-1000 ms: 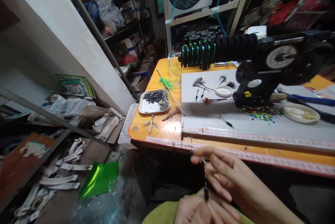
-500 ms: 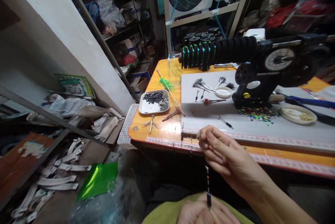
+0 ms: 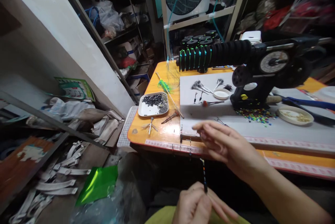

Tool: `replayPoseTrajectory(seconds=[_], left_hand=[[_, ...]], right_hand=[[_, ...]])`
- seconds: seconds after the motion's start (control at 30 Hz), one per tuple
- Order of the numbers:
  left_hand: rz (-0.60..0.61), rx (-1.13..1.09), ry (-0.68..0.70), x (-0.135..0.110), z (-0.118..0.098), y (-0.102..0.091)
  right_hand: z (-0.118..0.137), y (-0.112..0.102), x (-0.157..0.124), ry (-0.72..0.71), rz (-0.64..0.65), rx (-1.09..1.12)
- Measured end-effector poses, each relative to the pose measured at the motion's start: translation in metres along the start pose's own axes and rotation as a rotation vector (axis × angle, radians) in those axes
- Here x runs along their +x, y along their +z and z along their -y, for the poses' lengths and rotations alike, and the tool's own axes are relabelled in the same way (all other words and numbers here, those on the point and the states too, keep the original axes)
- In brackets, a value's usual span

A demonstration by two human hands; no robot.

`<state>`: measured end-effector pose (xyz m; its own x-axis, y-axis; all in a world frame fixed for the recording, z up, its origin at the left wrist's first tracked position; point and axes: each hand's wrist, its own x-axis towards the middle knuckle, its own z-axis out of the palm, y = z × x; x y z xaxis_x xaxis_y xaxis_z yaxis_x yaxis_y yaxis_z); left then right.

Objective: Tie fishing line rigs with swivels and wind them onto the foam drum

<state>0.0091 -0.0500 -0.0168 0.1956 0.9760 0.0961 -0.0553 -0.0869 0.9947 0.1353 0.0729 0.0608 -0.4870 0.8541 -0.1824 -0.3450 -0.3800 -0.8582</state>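
Observation:
At the bottom middle, my left hand (image 3: 195, 203) is closed around the lower end of a thin strand of small beads (image 3: 204, 173). The strand stands nearly upright, dark with orange and white bits, its tip pale. Above it and to the right is my right hand (image 3: 225, 143), raised in front of the table edge. Its thumb and fingers look drawn together, and whatever they may pinch is too fine to see. More thin beaded strands (image 3: 181, 135) hang at the table's front edge. A loop with a black sleeve (image 3: 220, 121) lies partly behind my right hand.
A white tray (image 3: 146, 113) of small dark pieces stands on the orange table (image 3: 136, 128). A black machine with spools (image 3: 218, 56) rises at the right, above scattered coloured beads (image 3: 258, 116). Near it are a dish of pale pieces (image 3: 295, 114) and blue-handled pliers (image 3: 311, 102).
My left hand has come up with the beaded strand, showing more fully. My right hand has shifted slightly left and up, its index finger straighter. The view has moved a little.

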Motion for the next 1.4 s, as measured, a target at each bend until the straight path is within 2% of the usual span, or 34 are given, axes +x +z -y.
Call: replayPoseTrajectory(seconds=[0.2,0.3,0.37,0.43,0.53,0.63,0.77,0.87,0.93,1.13,1.4], left_hand=[[-0.078,0.717,-0.197,0.025,-0.018,-0.017],[-0.205,0.782,-0.083,0.042,-0.040,-0.023],[-0.292,0.700,0.059,0.058,-0.056,-0.023],[-0.286,0.601,0.150,0.075,-0.069,-0.021],[-0.218,0.485,0.203,0.095,-0.078,-0.015],[-0.175,0.243,0.185,0.102,-0.076,-0.009],[-0.080,-0.127,0.118,0.097,-0.066,-0.003],[0.035,-0.516,0.001,0.093,-0.056,0.002],[0.065,-0.687,-0.058,0.091,-0.048,0.005],[0.072,-0.819,-0.114,0.078,-0.032,0.013],[0.141,-0.961,-0.137,0.056,-0.019,0.024]], right_hand=[[0.040,-0.013,0.021,-0.049,0.043,-0.225],[0.048,-0.013,0.018,-0.038,0.069,-0.314],[0.051,-0.011,0.015,-0.031,0.080,-0.343],[0.052,-0.009,0.012,-0.028,0.081,-0.350],[0.054,-0.009,0.007,-0.030,0.059,-0.335],[0.055,-0.012,0.003,-0.002,0.049,-0.292],[0.058,-0.011,0.002,0.090,0.118,-0.159],[0.058,-0.005,0.006,0.148,0.164,-0.057],[0.056,-0.002,0.011,0.167,0.172,-0.012],[0.052,0.004,0.019,0.141,0.145,0.054],[0.059,0.004,0.016,0.112,0.113,0.016]])
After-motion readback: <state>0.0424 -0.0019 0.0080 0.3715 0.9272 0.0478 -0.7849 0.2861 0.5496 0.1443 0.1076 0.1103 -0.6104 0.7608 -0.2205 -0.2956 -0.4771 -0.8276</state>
